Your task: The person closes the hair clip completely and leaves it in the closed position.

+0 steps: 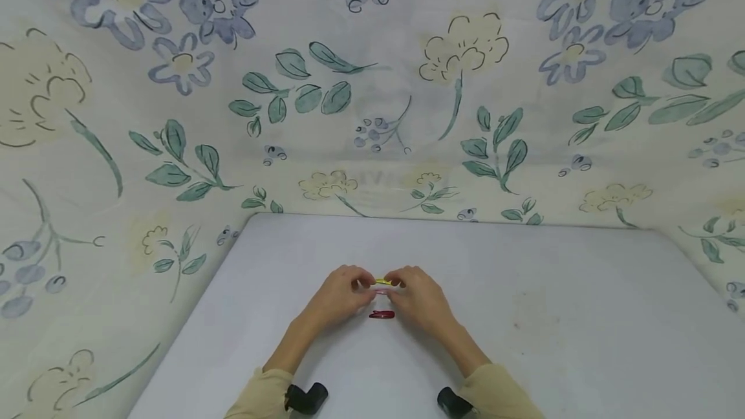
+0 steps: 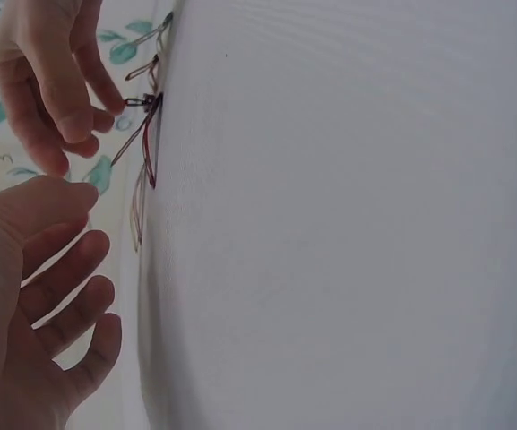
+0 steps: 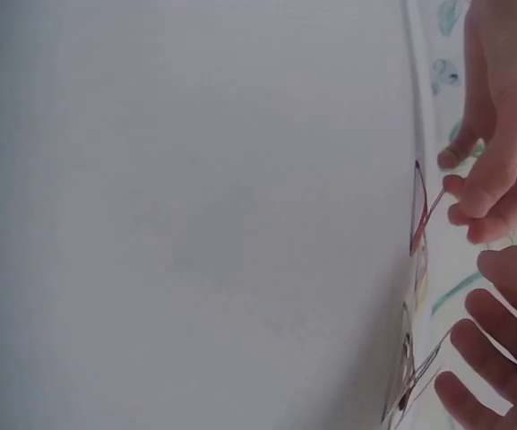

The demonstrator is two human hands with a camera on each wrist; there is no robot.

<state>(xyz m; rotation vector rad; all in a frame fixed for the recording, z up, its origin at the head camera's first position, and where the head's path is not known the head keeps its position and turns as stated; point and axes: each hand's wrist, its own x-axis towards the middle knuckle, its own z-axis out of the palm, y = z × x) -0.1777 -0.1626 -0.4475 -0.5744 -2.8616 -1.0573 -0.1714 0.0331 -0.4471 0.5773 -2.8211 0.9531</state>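
In the head view a yellow hair clip point(image 1: 383, 281), a pink hair clip point(image 1: 381, 291) and a red hair clip point(image 1: 381, 315) lie in a column on the white table. My left hand point(image 1: 343, 294) is at the left ends of the yellow and pink ones. Opposite it, my right hand point(image 1: 420, 299) has its fingertips near their right ends. Both wrist views show the fingers loosely bent and spread, with no clip visible between thumb and index. Raised arms of the clips point(image 2: 148, 152) stand close to the fingertips. Whether a fingertip touches the yellow clip is hidden.
The white tabletop point(image 1: 582, 302) carries a few small dark specks on its right side. Floral cloth point(image 1: 384, 83) hangs behind it and along both sides. A black wrist camera point(image 1: 306, 399) sits by the left sleeve, another black camera point(image 1: 454, 403) by the right.
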